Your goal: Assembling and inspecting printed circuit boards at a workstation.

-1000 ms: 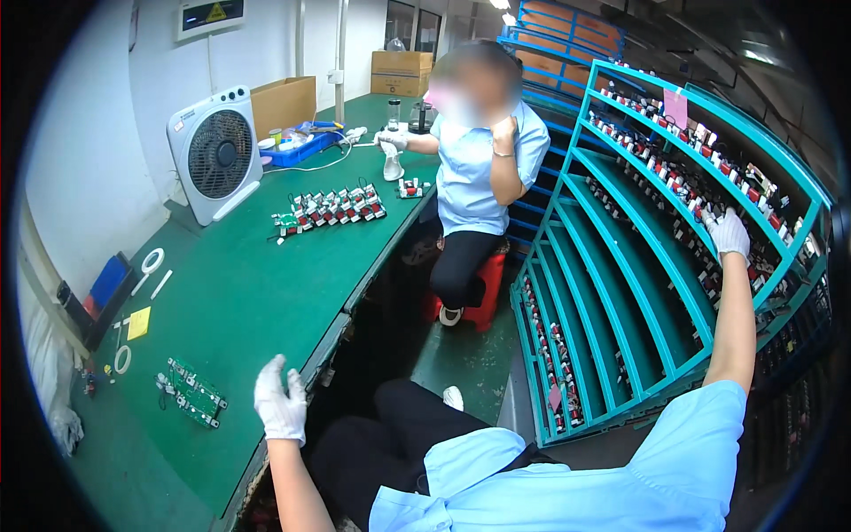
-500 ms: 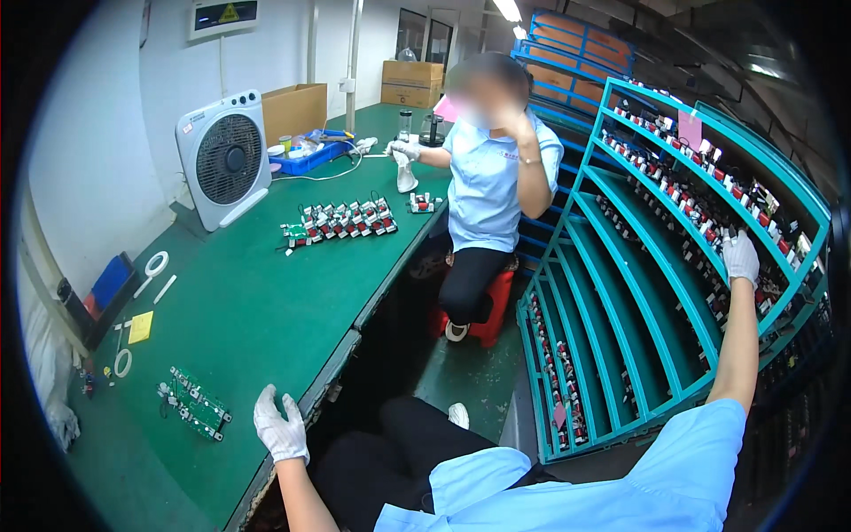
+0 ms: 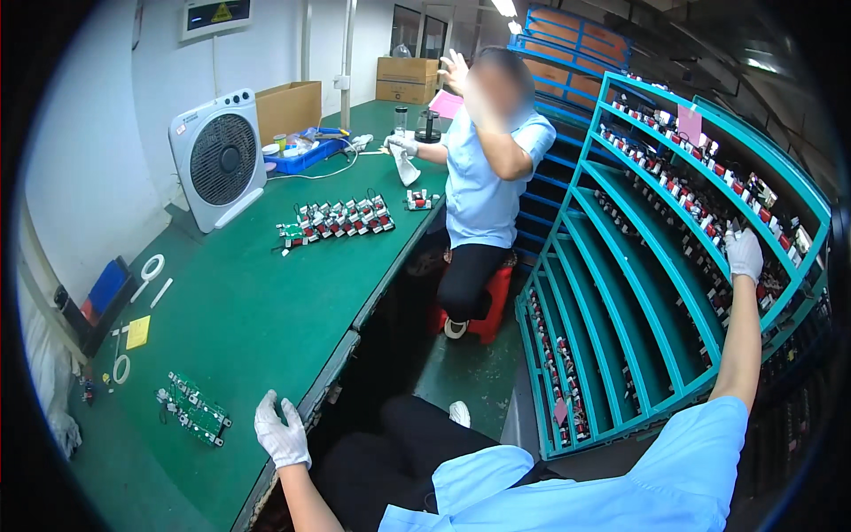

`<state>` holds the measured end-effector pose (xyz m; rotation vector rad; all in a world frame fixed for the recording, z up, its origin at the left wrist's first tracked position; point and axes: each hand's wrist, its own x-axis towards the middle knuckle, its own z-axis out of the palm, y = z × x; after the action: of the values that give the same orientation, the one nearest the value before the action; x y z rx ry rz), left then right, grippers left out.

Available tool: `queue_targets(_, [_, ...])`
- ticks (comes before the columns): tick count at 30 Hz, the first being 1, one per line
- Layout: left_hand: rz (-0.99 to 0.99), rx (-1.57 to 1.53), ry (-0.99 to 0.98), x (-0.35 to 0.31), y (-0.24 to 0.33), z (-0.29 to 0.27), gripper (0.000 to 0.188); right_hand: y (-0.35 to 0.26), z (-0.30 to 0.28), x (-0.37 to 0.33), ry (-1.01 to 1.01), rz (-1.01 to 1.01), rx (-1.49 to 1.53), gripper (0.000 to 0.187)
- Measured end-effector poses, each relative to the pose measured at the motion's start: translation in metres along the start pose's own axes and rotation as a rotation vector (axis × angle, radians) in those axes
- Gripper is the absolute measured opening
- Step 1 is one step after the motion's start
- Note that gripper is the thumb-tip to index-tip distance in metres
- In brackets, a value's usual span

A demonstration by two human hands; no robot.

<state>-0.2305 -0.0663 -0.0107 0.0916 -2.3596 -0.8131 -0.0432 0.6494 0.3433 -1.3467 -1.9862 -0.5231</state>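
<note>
My left hand (image 3: pixel 282 429), in a white glove, hovers at the table's front edge with thumb and fingers apart and nothing in it. Left of it, a green circuit board (image 3: pixel 192 408) lies on the green table (image 3: pixel 257 310). My right hand (image 3: pixel 745 254), also gloved, reaches far out to the teal shelf rack (image 3: pixel 612 257). Its fingers are closed at an upper shelf, among rows of red-and-white board assemblies (image 3: pixel 683 193); what they grip is too small to make out. Farther along the table sits a group of similar board assemblies (image 3: pixel 341 220), with a single one (image 3: pixel 421 200) beside it.
A co-worker (image 3: pixel 487 168) sits on a red stool (image 3: pixel 486 310) at the table's far end. A fan (image 3: pixel 222 160), a blue tray (image 3: pixel 306 155) and cardboard boxes (image 3: pixel 408 80) stand along the wall side. White tape rolls (image 3: pixel 152 266) and a yellow note (image 3: pixel 138 332) lie at left.
The co-worker's raised hand has moved up and left, away from the head, with fingers spread. My right hand has shifted slightly at the shelf; my left hand has barely moved.
</note>
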Motion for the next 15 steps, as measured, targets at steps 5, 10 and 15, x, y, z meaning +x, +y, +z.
queue_targets(5, [-0.013,-0.061,0.0,0.001,0.001,-0.003,0.03,0.007,0.017,-0.005,0.192,-0.321,-0.181,0.055])
queue_targets(10, [-0.042,-0.137,0.016,0.002,0.0,-0.004,0.029,0.005,0.011,-0.015,0.282,-0.426,-0.141,0.059])
queue_targets(15, [-0.136,-0.281,-0.007,-0.001,-0.013,0.001,0.03,-0.039,-0.029,-0.051,0.456,-0.763,0.368,0.052])
